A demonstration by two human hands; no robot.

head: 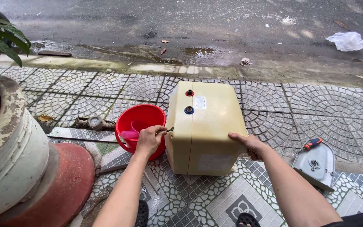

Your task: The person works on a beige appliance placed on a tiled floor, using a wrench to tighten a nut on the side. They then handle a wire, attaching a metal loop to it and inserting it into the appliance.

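Cream water heater tank [209,128] stands on the tiled pavement [274,105], roughly mid-frame, near the step where the patterned floor tiles [227,201] begin. Two pipe stubs on its upper face: one with a red ring [189,93], one with a blue ring [189,109].

Left hand [149,139] is at the tank's left side, fingers closed around a small metal fitting or tool [169,130] sticking out of the casing; can't tell exactly which it is. Right hand [251,145] is pressed flat against the tank's right side, fingers spread open, gripping nothing, just bracing the casing.

Red plastic bucket [141,122] sits just beside the tank on the left, touching or nearly so, with a pink scoop [133,130] inside. Behind the bucket, a small round gauge [94,122] lies on the pavement.

Right of the tank, well apart: a grey cover plate [318,166] on the floor with an orange-handled screwdriver [311,145] lying across its top edge.

Far left: a weathered white planter [9,155] on a red base [70,180], green leaves [3,35] above. Wet road [190,25] runs along the far edge, with a crumpled plastic bag [346,40] on it.
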